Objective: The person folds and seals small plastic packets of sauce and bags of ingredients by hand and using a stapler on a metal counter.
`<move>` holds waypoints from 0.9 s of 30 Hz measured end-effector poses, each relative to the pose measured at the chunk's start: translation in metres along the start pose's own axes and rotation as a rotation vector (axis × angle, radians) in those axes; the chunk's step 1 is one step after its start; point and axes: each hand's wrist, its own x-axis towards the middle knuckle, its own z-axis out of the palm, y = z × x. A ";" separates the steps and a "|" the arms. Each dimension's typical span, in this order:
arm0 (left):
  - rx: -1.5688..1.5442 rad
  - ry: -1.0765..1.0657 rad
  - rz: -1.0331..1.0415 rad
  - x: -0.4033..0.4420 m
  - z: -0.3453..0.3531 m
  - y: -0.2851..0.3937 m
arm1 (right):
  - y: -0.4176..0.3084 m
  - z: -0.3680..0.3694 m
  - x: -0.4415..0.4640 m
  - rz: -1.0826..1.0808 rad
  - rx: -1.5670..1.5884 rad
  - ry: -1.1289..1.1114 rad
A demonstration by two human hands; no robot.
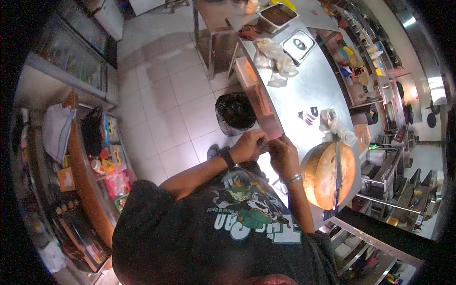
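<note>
My left hand (pixel 246 147), below a dark wristband, is closed with its fingertips around a small dark piece (pixel 261 142). Meeting it from the other side, my right hand (pixel 284 157), with a metal bracelet at the wrist, pinches at the same spot. What the piece is cannot be made out. Just beyond my hands stands a bin lined with a black bag (pixel 232 128). On the steel table (pixel 304 92) to the right lie several dark red pieces (pixel 308 115) that look like dried chilies, beside a crumpled clear plastic bag (pixel 331 121).
A round wooden chopping board (pixel 319 175) carries a long knife (pixel 337 175) at the table's near end. Farther along are plastic bags (pixel 275 61), a steel lid (pixel 299 45) and a steel pan (pixel 278 18). Shelves (pixel 76 152) line the left; tiled floor (pixel 164 111) lies between.
</note>
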 end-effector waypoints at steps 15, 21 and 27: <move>0.068 0.065 -0.013 -0.012 -0.028 0.003 | -0.025 0.011 0.021 -0.113 -0.054 -0.065; 0.078 0.063 0.061 -0.014 -0.029 -0.012 | -0.016 0.030 0.022 -0.255 -0.081 0.040; 0.055 0.070 0.051 -0.014 -0.031 -0.011 | -0.013 0.041 0.021 -0.216 -0.194 0.113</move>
